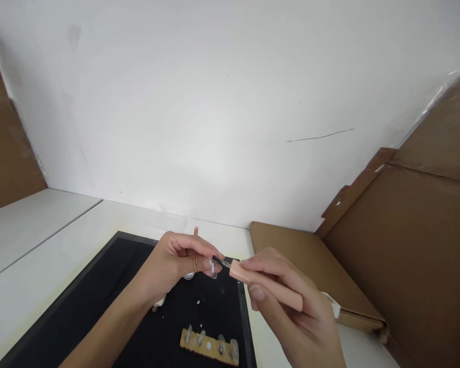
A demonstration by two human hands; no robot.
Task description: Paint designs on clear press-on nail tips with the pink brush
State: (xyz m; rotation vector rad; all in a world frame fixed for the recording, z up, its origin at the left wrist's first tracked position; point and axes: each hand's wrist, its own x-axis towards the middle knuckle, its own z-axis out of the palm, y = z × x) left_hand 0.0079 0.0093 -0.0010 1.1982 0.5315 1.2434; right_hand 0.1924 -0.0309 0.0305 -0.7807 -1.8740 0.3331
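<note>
My left hand (176, 260) pinches a small clear false nail (213, 269) between thumb and fingers. My right hand (291, 301) is closed around the thick peach handle of a nail polish brush (270, 289). The brush's dark tip points left and meets or nearly meets the false nail; whether they touch I cannot tell. Below the hands, a tan strip (205, 349) bears several clear false nails standing along it, with a pale round spot in its middle.
Under the hands lies a black mat (103, 286) on a white table (57, 245). Partly hidden behind my left hand are a thin peach stick (196, 231) and a white round object (189, 276). A flat cardboard box (291, 240) lies to the right. Cardboard panels (417, 245) flank the white wall (214, 102).
</note>
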